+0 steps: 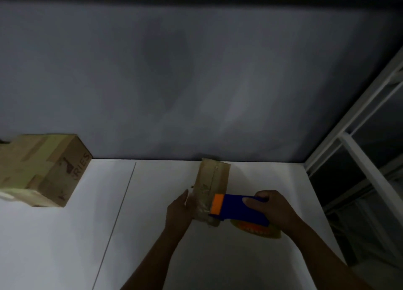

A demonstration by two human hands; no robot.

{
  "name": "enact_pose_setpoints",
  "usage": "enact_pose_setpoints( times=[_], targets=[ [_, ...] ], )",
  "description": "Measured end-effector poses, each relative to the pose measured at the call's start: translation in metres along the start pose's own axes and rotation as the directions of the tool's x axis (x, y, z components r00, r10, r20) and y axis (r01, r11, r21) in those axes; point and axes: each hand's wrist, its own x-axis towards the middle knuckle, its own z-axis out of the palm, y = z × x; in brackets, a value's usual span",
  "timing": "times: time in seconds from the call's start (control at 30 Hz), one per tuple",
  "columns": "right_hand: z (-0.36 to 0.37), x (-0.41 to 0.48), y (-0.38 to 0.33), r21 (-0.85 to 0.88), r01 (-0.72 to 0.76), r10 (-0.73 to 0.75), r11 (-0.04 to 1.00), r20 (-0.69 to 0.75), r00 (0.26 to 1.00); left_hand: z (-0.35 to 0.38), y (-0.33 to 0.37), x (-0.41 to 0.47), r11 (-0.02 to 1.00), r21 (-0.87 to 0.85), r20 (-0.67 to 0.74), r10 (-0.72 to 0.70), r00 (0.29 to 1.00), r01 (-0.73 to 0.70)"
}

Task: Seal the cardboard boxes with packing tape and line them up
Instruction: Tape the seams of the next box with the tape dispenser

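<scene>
The right hand (272,209) grips a blue-and-orange tape dispenser (239,207) on the small box's (214,174) near end. The left hand (178,211) lies flat-fingered against its left side. White table (152,235) spreads left of it, towards a larger taped box (43,169) well apart. The small box's far end meets the table's back edge.

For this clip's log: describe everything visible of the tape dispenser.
The tape dispenser has a blue, plastic-looking body with an orange front plate, and a tape roll with an orange core shows under it. It lies roughly level, its orange end on the near end of the small cardboard box. The right hand grips its rear, thumb over the top. The left hand touches the box, not the dispenser.
</scene>
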Motion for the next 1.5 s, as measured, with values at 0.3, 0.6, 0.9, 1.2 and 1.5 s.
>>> enact_pose_setpoints(
  times=[0.3,0.6,0.9,1.2,1.5],
  targets=[
    [0.006,-0.006,0.003,0.053,-0.028,0.026,0.998,0.032,0.999,0.017,-0.006,0.024,0.944,0.280,0.223,0.111,0.968,-0.173],
    [-0.005,-0.010,0.011,0.028,0.004,-0.005,1.000,0.041,0.999,0.015,-0.004,0.025,0.890,0.440,0.233,0.016,0.972,-0.120],
    [-0.048,-0.018,0.033,0.023,-0.037,0.036,0.999,0.027,0.999,0.014,-0.006,0.028,0.869,0.479,0.240,0.007,0.971,-0.125],
    [-0.032,-0.020,0.040,-0.104,-0.085,0.089,0.991,0.036,0.995,0.014,-0.003,0.023,0.703,0.655,0.204,0.189,0.961,-0.277],
    [-0.034,-0.026,0.037,-0.068,-0.156,0.162,0.985,0.089,0.983,0.039,0.004,0.021,0.603,0.680,0.278,0.315,0.908,-0.417]
  ],
)
